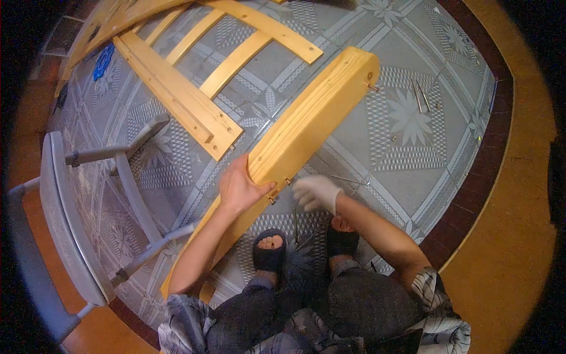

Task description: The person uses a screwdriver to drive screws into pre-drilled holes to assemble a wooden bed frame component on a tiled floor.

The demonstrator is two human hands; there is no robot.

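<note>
A long pale wooden beam (300, 127) slants across the middle, from near my left knee to the upper right. My bare left hand (239, 186) clasps it around its middle, thumb on the near side. Close to that thumb, a brass-coloured bolt (272, 200) and a second bolt (288, 181) stick out of the beam. Another bolt (372, 87) protrudes near the rounded far end. My right hand (315, 193), in a white glove, is just right of the second bolt; motion smears its fingers. Beyond it shows a thin bent metal rod, like a hex key (354, 180); whether I hold it is unclear.
A slatted wooden frame (177, 100) lies at the upper left. A grey folding chair (76, 218) stands at the left. Open metal tongs or pliers (421, 95) rest on the patterned floor (407, 130) to the right. Another thin rod (296, 225) lies between my feet.
</note>
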